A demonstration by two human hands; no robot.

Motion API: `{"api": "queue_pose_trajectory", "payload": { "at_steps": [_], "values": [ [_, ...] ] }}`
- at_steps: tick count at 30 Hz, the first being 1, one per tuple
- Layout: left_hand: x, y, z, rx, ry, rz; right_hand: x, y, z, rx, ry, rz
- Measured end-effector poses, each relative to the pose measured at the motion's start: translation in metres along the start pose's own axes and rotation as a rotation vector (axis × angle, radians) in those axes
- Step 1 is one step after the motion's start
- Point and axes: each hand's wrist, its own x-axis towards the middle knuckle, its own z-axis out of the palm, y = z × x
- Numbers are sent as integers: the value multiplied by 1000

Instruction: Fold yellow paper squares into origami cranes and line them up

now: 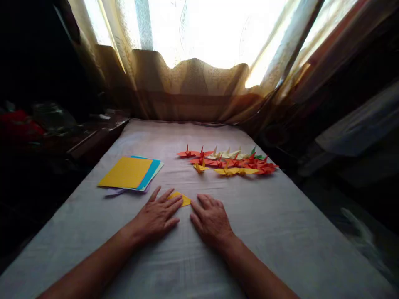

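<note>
While both palms lie flat on the grey cloth of the desk (280,232), a small yellow folded paper (183,200) sits between them, at the fingertips. The left hand (157,216) is spread open with its fingers straight and pressed down; its index and middle fingertips rest on the near left part of the paper, covering some of it. The right hand (210,220) is likewise open and flat, fingers together, and its fingertips come just beside the paper's right edge; whether they touch it cannot be told. Neither hand grips anything.

Beyond the left hand and off to its outer side lies a stack of coloured sheets (129,173), yellow on top with blue and pale edges showing beneath. Beyond the right hand, well apart from it, a cluster of folded paper cranes (232,162) in red, orange, yellow, cream and green is laid out in rows. Farther still, past both hands, a sheer curtain (193,87) hangs before a bright window.
</note>
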Motion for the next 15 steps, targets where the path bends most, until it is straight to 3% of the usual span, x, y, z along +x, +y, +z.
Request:
{"api": "queue_pose_trajectory", "payload": {
  "at_steps": [4,11,15],
  "values": [
    [-3,-11,-7,3,6,11,1,-1,0,-11,19,0],
    [10,-33,-27,-5,7,151,8,-6,-5,-40,26,-2],
    [11,-34,-23,-63,66,174,13,-5,-5,-43,39,-7]
  ]
}}
